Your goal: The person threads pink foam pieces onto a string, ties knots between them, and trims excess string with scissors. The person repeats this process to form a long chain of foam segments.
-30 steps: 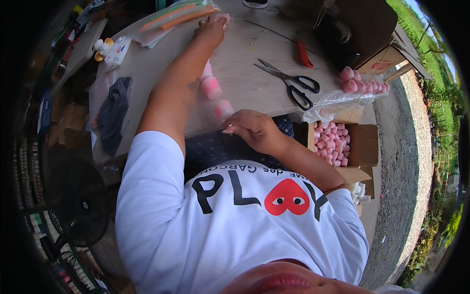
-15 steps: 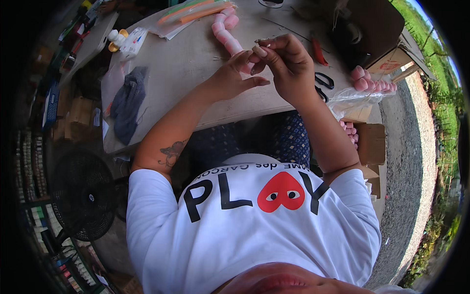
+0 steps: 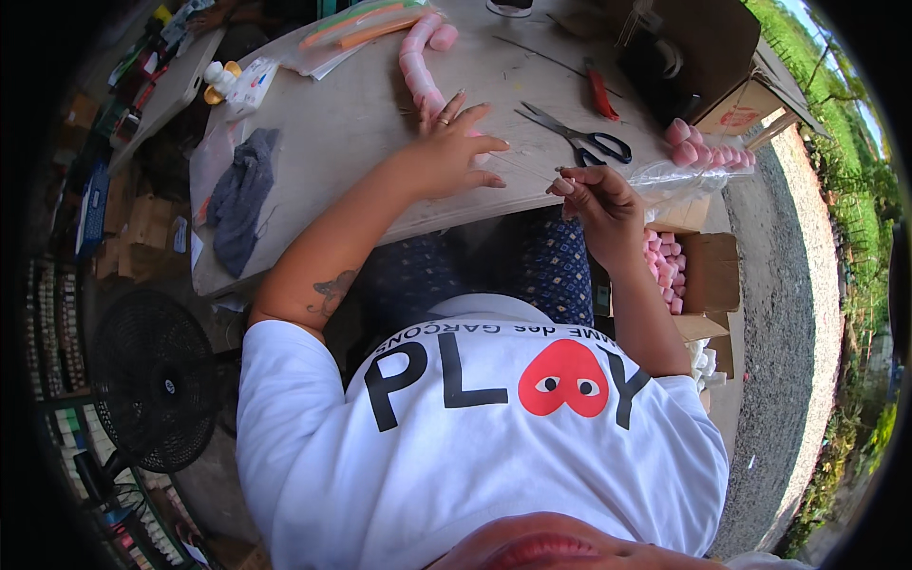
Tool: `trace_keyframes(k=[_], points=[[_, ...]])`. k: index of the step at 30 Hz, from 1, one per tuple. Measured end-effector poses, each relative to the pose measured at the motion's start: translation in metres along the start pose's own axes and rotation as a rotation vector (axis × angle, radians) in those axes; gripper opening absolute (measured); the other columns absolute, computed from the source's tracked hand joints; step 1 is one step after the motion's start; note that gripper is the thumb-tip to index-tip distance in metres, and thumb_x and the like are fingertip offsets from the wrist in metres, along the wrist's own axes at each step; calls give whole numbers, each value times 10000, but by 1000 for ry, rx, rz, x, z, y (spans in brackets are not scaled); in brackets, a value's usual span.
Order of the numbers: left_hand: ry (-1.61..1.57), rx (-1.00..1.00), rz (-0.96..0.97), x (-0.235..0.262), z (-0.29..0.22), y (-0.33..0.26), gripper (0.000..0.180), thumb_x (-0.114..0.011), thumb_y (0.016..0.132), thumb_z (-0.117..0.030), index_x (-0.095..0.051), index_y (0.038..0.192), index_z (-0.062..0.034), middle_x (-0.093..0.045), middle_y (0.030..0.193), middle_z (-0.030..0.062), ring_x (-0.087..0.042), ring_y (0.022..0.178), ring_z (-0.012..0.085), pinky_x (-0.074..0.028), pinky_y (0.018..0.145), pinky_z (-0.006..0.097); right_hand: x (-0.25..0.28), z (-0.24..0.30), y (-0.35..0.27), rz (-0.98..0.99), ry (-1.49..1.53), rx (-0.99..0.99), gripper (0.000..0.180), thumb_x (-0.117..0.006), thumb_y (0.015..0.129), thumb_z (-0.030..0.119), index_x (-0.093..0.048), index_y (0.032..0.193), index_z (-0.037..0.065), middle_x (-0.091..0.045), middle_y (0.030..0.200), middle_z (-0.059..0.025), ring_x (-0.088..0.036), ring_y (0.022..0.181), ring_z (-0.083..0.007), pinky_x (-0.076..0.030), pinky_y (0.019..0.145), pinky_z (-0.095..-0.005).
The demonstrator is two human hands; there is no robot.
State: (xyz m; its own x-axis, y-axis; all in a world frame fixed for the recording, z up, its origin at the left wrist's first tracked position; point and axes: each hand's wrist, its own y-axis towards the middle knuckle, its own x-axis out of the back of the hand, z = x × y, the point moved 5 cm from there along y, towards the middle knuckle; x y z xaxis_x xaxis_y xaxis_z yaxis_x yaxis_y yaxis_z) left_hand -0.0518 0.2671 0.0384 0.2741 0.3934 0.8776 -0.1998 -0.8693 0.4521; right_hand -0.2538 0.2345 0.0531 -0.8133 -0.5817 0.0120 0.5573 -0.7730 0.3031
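Filling the middle of my view, the grey table (image 3: pixel 332 123) stretches before the person, whose straight-ahead I call twelve o'clock, reckoned from the hands. A dark-sided open box (image 3: pixel 727 38) sits at two, and a carton (image 3: pixel 712 271) of pink pieces stands below the tabletop at four. The row of pink pieces (image 3: pixel 415 66), laid end to end, curves away toward eleven; a grey cloth (image 3: pixel 244 199) lies crumpled at nine. The left hand (image 3: pixel 454 152) spreads its fingers apart over the row's near end; I can't tell how firmly it touches. At three from it, the right hand (image 3: pixel 608 201) has thumb and fingertips pinched together on a thin thread. Scissors (image 3: pixel 570 133) rest just beyond, around one, near a red-handled tool (image 3: pixel 600 93). Smallest, that thread (image 3: pixel 522 168) slants between the hands.
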Motion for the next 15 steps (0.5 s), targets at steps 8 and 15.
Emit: trace_keyframes(k=[8, 15], points=[[-591, -2, -244, 40, -56, -14, 204, -719, 790, -62, -622, 966, -26, -603, 952, 94, -582, 906, 243, -475, 801, 321, -23, 6, -2, 30, -583, 171, 301, -673, 849, 107, -515, 1099, 51, -687, 795, -94, -668, 666, -234, -501, 585, -315], [-635, 51, -326, 22, -57, -21, 93, -663, 852, -57, -584, 817, -23, -597, 783, 80, -584, 714, 177, -476, 639, 304, -25, 16, -3, 75, -509, 224, 188, -666, 836, 64, -623, 1017, 45, -662, 821, -133, -659, 714, -284, -497, 604, -312]])
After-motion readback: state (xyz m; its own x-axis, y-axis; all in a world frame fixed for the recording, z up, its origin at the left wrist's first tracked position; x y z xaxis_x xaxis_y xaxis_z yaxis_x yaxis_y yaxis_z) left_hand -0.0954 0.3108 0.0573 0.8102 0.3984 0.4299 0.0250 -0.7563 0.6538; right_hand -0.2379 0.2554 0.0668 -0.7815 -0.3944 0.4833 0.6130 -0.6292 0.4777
